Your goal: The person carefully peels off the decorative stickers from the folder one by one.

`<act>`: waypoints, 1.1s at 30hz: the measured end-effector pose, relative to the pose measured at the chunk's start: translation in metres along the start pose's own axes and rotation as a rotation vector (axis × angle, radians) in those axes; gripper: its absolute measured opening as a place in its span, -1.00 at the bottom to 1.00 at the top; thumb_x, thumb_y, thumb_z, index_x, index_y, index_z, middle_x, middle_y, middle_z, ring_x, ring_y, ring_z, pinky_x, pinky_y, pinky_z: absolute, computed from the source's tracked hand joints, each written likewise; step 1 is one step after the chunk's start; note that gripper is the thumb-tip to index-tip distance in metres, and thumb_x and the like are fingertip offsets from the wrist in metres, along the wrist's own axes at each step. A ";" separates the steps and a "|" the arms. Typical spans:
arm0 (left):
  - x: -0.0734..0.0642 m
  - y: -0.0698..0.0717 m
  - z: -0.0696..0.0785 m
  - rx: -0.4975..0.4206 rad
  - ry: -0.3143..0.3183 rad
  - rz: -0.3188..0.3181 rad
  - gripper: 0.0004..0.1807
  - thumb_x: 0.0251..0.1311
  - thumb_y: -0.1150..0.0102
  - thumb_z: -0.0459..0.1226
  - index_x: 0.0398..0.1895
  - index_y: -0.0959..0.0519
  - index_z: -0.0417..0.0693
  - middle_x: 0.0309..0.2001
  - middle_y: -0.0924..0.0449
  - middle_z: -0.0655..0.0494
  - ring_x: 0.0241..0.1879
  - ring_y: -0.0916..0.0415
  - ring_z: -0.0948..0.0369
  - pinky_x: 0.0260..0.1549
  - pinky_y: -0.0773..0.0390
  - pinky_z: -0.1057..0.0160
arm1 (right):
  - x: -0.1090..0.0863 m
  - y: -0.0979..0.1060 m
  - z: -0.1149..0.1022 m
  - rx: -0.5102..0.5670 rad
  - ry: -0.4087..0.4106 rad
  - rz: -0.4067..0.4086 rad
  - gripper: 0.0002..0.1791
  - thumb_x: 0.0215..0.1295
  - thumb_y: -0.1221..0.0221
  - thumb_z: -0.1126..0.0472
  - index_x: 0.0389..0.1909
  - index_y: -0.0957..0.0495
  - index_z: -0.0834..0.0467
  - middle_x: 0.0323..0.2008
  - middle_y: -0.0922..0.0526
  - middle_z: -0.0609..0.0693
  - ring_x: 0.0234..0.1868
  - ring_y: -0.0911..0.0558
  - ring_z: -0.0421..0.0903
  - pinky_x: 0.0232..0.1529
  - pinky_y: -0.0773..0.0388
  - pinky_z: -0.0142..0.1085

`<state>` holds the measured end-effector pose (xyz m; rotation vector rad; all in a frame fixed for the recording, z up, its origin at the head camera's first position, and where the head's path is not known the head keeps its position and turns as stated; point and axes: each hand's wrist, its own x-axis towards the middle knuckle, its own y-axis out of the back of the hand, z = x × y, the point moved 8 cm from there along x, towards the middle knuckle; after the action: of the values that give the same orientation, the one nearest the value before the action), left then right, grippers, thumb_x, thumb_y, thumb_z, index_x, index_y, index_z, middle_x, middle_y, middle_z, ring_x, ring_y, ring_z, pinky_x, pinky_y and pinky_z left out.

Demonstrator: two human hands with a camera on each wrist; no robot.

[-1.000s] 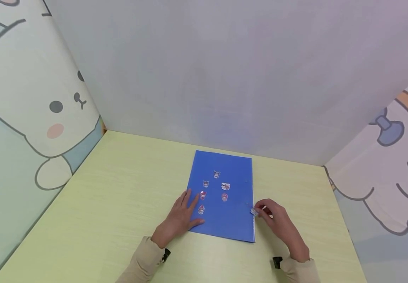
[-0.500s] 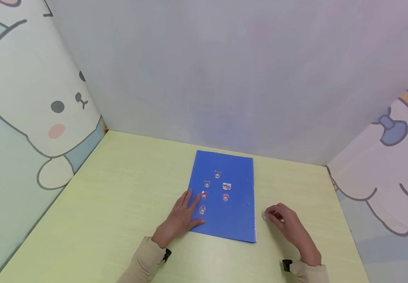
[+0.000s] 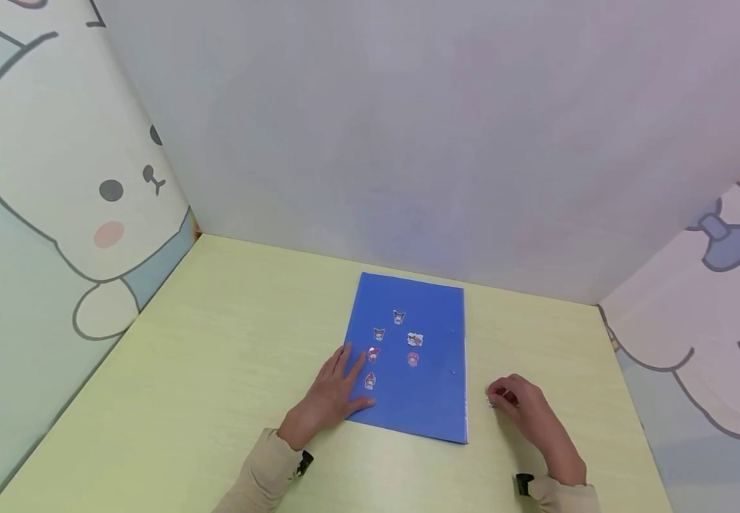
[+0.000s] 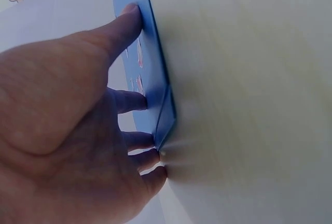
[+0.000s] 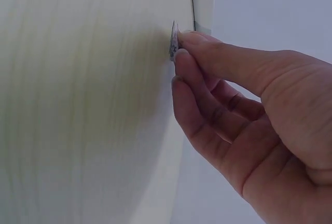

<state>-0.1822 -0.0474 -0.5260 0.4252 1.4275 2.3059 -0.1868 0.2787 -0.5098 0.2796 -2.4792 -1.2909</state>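
A blue folder (image 3: 436, 402) lies on the table, with several small cartoon stickers on its cover, among them a pink one (image 3: 413, 360) and a dark-eared one (image 3: 398, 318). My left hand (image 3: 326, 401) rests with spread fingers on the folder's left edge; in the left wrist view the thumb (image 4: 127, 24) touches the cover and the outer fingers reach the folder's corner. Right of the folder, my right hand (image 3: 526, 410) pinches a small sticker (image 5: 174, 42) between thumb and fingertips, low over the table. The sticker is seen nearly edge-on in the right wrist view.
The pale yellow table (image 3: 248, 320) extends on both sides of the folder. A plain whitish wall (image 3: 408, 142) stands behind it, and cartoon-printed panels (image 3: 113, 235) border the left and right sides.
My right hand has moved from the folder's right edge to the right, over the bare table, still pinching the sticker. The left hand stays put on the folder. The head view has shifted slightly.
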 end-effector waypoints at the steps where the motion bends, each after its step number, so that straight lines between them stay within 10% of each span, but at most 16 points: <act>1: 0.000 -0.001 0.000 0.003 -0.003 0.002 -0.11 0.32 -0.32 0.00 0.49 -0.24 -0.40 0.47 -0.09 -0.49 0.46 -0.08 -0.37 0.37 -0.22 -0.26 | 0.000 -0.001 0.000 -0.005 -0.001 0.000 -0.78 0.14 -0.37 0.53 -0.31 -0.68 0.16 -0.39 -0.58 -0.15 -0.38 -0.54 -0.32 -0.36 -0.58 -0.37; 21: 0.000 0.001 0.002 0.021 0.059 -0.073 -0.09 0.30 -0.34 0.01 0.50 -0.23 -0.38 0.50 -0.08 -0.45 0.49 -0.05 -0.33 0.42 -0.20 -0.21 | 0.000 -0.006 0.011 -0.001 -0.236 -0.087 -0.81 0.26 -0.31 0.49 -0.13 -0.63 0.28 -0.26 -0.61 0.03 -0.32 -0.56 -0.13 -0.31 -0.58 -0.33; 33: 0.000 0.003 0.004 0.033 0.022 -0.030 -0.10 0.31 -0.33 0.01 0.48 -0.24 -0.41 0.47 -0.08 -0.48 0.46 -0.08 -0.36 0.37 -0.23 -0.26 | 0.017 -0.012 -0.006 0.039 -0.156 -0.051 -0.88 0.38 -0.24 0.43 -0.10 -0.61 0.30 -0.30 -0.59 -0.03 -0.36 -0.56 -0.22 -0.34 -0.59 -0.35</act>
<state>-0.1810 -0.0451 -0.5214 0.3863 1.4736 2.2730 -0.2002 0.2612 -0.5130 0.2619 -2.6460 -1.3321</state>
